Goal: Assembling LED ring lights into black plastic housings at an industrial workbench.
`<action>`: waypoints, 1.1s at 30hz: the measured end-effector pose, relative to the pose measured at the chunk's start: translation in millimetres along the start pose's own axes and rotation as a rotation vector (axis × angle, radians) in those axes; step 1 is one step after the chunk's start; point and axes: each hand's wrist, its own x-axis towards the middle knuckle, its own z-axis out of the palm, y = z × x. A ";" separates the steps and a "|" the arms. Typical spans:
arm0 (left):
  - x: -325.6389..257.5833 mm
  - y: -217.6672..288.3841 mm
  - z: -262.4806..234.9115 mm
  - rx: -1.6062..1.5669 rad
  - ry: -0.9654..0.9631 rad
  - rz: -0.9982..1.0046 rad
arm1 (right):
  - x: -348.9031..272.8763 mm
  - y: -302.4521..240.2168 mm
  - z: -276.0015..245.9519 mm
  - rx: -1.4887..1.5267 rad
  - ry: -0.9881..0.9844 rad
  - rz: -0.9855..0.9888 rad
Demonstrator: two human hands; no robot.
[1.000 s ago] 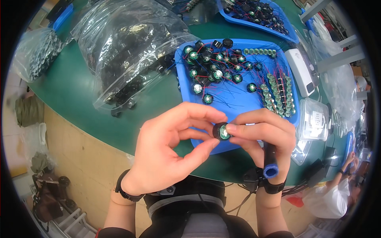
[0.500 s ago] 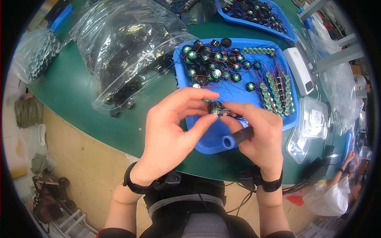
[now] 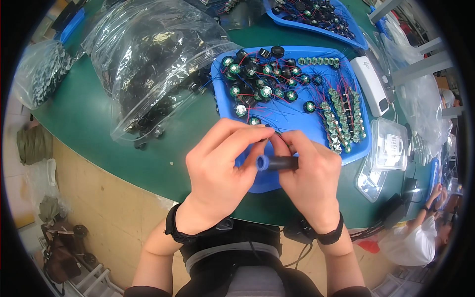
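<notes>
My left hand (image 3: 217, 166) is closed, its thumb and fingers pinched on a small black round part (image 3: 268, 137) mostly hidden by the fingertips. My right hand (image 3: 314, 173) meets it there, thumb and forefinger at the same part. Its other fingers are curled around a dark, pen-like tube (image 3: 281, 163) with a blue open end pointing left. Both hands are over the near side of a blue tray (image 3: 284, 116). Inside lie several black round parts with green boards and thin red and blue wires (image 3: 266, 92), plus strips of small green circuit boards (image 3: 341, 116).
A large clear bag of black parts (image 3: 158, 64) lies left of the tray, with a smaller bag (image 3: 42, 74) beyond. Another blue tray (image 3: 316, 37) stands at the back. To the right are a white device (image 3: 370, 85) and a clear plastic box (image 3: 391, 138). Someone in white (image 3: 408, 245) is at far right.
My hands have drawn closer together, and the fingers now cover most of the round part. The blue-ended tube has swung left toward my left thumb. The view has shifted slightly.
</notes>
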 end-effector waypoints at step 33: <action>-12.5 -17.6 -3.8 0.090 -0.353 0.056 | 10.5 3.0 32.6 0.980 -0.220 -0.204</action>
